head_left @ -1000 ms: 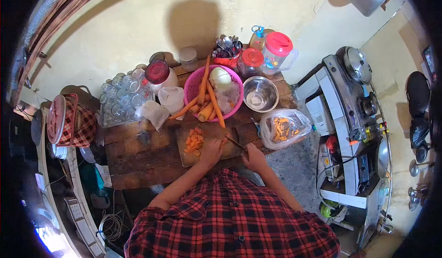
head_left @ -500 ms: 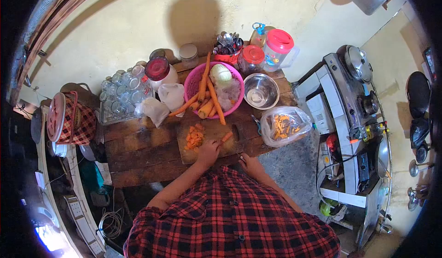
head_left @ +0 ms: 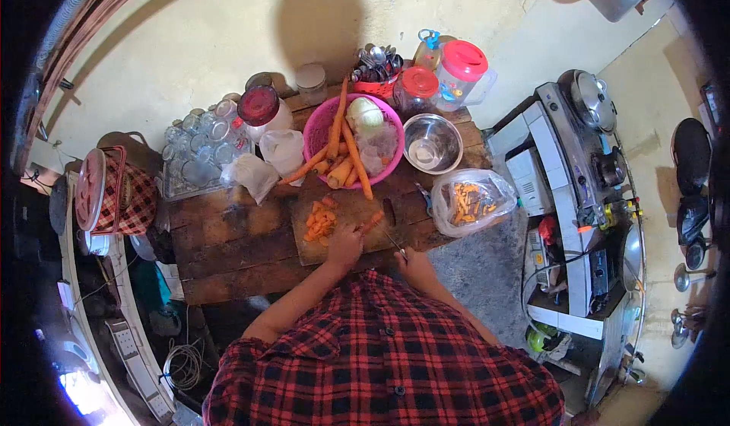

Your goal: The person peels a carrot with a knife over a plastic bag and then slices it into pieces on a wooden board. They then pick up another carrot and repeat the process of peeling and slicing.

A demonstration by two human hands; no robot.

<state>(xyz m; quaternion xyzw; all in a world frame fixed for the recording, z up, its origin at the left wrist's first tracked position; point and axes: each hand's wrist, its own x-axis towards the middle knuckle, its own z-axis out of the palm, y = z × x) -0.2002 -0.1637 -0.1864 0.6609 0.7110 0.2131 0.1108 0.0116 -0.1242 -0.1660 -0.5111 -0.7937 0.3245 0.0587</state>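
Observation:
My left hand [head_left: 347, 245] is closed on a short piece of carrot [head_left: 372, 221] over the wooden cutting board [head_left: 308, 252]. My right hand [head_left: 414, 265] grips a knife [head_left: 393, 242] at the board's right edge, its thin blade pointing up and left toward the carrot. Beyond my left fingers lies a heap of chopped carrot [head_left: 319, 224]. Just past the board stands a pink basin [head_left: 310, 138] with whole carrots [head_left: 335, 133], a cabbage [head_left: 366, 114] and a clear plastic bag in it.
Right of the basin is a steel bowl [head_left: 433, 144], with a plastic bag of cut orange pieces [head_left: 473, 201] nearer me. White bags [head_left: 252, 176] and a tray of glasses [head_left: 199, 148] stand left. A gas stove [head_left: 585, 160] is at far right.
The knife has turned so its blade shows between my right hand and the carrot. My left hand has shifted slightly, and the carrot piece has tilted. The view moved slightly.

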